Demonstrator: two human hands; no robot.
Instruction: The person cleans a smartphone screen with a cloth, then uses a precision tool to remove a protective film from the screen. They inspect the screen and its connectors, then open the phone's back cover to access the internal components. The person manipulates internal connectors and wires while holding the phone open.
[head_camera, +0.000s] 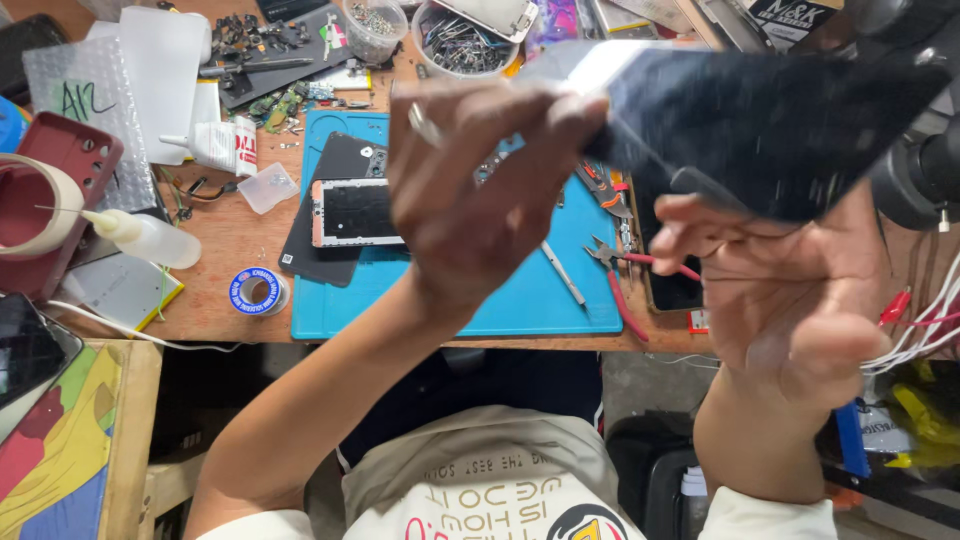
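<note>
Left hand (470, 200): I see it raised high in front of the camera, back of the hand toward me, its fingers (545, 125) curled together and pinching the left edge of a dark panel; a ring shows on one finger.
Right hand (790, 290): it sits at 3 o'clock from the left hand, palm turned up, fingers bent under the panel's lower edge and touching it; the fingertips themselves are blurred.
Dark panel (770, 125): flat, dark blue-black, held up between both hands at about 1 o'clock in my view, well above the worktop (230, 240). It is smeared by motion, so I cannot tell its exact kind or which face points at me. Its top right corner runs into a dark object at the frame edge.
Blue mat (500, 300): it lies on the worktop below the hands; the left hand covers its middle.
Opened phone (355, 212): it rests on a black sheet at the mat's 9 o'clock edge, its right end hidden by the left hand.
Red-handled pliers (620, 280): on the mat at 4 o'clock, partly behind the right hand.
Solder spool (257, 291): on bare wood just beyond the mat's left edge.
Squeeze bottle (150, 237): lying on its side at 9 o'clock, fully visible.
</note>
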